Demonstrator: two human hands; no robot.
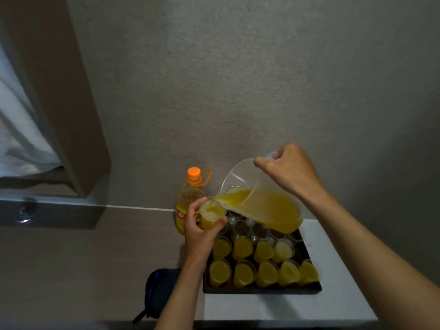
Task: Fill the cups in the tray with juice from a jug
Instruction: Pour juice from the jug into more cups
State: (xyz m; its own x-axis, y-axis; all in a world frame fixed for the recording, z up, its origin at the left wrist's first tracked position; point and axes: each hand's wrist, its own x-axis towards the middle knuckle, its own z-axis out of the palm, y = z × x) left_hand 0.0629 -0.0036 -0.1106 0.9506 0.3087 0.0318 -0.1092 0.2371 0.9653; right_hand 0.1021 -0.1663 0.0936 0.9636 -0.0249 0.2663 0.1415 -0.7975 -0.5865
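A: Right, fingers first? Left hand [198, 234] curled round a clear cup [212, 214], thumb one side, fingers [220, 222] the other, held up off the tray, just left of it.

B: And rt hand [289, 167]? Clamped on the jug handle, fist closed. Jug [262, 206] tipped hard left, spout over the cup rim, juice running in.

A: Cup level? Near the top already, foam showing. Could spill over the fingers if not tipped back soon.

B: Plenty left in the jug too, approx half. Heavy slosh = sudden surge through the spout, likely splash past the rim.

A: Rest of the tray [262, 290]? Two front rows of full cups [242, 273], back rows of empty cups [241, 227] partly hidden under the jug.

B: Another risk: jug base hanging low over those empties, might knock them on the swing back. Also setting a brim-full cup down among packed neighbours, easy to bump.

A: Beyond that? Juice bottle [190, 201] w/ orange cap behind the left hand, close enough to nudge. Dark pouch [159, 291] on the floor left of the table [333, 306].
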